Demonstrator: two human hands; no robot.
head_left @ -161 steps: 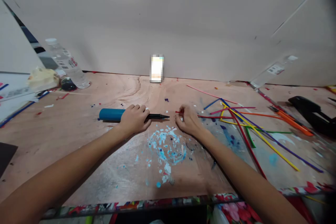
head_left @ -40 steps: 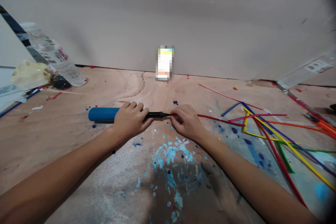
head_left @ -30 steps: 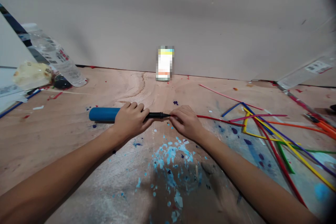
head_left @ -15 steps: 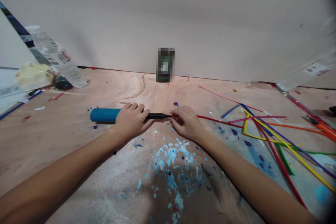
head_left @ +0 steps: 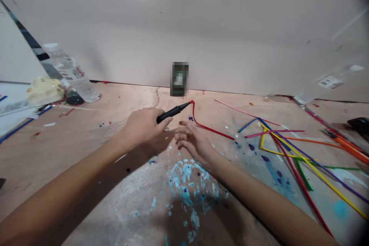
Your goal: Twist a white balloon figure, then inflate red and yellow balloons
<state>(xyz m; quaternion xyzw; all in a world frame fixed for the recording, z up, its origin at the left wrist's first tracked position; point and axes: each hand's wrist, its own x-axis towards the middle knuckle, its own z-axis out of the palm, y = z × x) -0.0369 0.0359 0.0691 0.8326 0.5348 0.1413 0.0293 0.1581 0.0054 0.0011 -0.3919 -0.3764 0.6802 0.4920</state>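
Observation:
A balloon pump with a black barrel and tapered nozzle (head_left: 173, 114) is gripped in my left hand (head_left: 144, 125), tilted up to the right. Its blue body is hidden behind that hand. On the nozzle's tip hangs the end of a thin red modelling balloon (head_left: 213, 128), uninflated. The balloon drops to the table and trails off to the right. Just below the nozzle hovers my right hand (head_left: 193, 142), fingers curved and apart, with nothing in it.
Several uninflated long balloons (head_left: 288, 144) lie in a tangle at right, near orange-handled scissors (head_left: 351, 148). Clear plastic bottles lean at left (head_left: 76, 77) and right (head_left: 319, 84). A blurred dark object (head_left: 179, 79) stands against the wall (head_left: 230, 27). Blue paint flecks mark the table (head_left: 109, 207).
My left hand has tipped the pump's nozzle up, away from the table. My right hand has let go of the red balloon and drawn slightly back; the balloon now hangs from the tip.

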